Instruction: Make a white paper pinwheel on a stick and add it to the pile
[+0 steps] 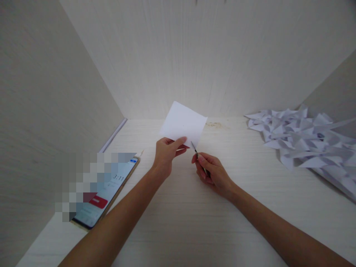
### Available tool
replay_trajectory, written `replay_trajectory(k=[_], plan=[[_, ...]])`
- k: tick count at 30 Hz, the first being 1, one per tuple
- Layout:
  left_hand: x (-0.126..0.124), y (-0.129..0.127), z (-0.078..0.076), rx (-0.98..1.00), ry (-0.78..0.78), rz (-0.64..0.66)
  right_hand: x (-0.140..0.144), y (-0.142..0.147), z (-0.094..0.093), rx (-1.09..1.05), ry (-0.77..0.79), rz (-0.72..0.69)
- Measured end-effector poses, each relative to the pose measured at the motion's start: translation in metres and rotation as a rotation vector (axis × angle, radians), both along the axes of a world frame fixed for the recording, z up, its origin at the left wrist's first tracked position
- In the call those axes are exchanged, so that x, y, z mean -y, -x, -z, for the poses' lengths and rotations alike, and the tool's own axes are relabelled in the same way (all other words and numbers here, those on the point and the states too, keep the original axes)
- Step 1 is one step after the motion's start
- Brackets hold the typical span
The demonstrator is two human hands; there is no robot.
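My left hand [167, 154] pinches the lower edge of a white square sheet of paper [183, 123] and holds it up above the desk. My right hand [211, 172] grips a small pair of scissors [195, 150]. The thin blades point up and touch the sheet's lower right edge. Most of the scissors is hidden inside my fist.
A phone [107, 193] with a lit screen reading 3:11 lies at the left of the pale wooden desk [178, 222]. A heap of folded and cut white paper pieces [308, 141] fills the right side. Walls close the desk in at the left, back and right.
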State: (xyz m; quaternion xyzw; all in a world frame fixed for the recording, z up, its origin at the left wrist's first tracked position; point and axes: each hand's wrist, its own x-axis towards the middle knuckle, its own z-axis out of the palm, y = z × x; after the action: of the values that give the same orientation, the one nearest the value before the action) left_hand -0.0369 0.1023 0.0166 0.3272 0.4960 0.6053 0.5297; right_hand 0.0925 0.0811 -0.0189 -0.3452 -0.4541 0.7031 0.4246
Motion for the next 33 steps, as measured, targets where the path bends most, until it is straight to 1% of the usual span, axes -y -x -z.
replay_trajectory(k=[7, 16, 33], plan=[[-0.0016, 0.0013, 0.0014, -0.116, -0.028, -0.021, -0.0007, 0.0000, 0.0001, -0.006, -0.012, 0.002], [-0.0012, 0.0003, 0.0018, -0.132, -0.058, -0.062, -0.0014, -0.0007, 0.0003, -0.015, 0.004, -0.012], [-0.0009, 0.0001, 0.0032, -0.149, -0.077, -0.047, -0.0013, -0.0004, -0.0009, -0.040, 0.031, -0.008]])
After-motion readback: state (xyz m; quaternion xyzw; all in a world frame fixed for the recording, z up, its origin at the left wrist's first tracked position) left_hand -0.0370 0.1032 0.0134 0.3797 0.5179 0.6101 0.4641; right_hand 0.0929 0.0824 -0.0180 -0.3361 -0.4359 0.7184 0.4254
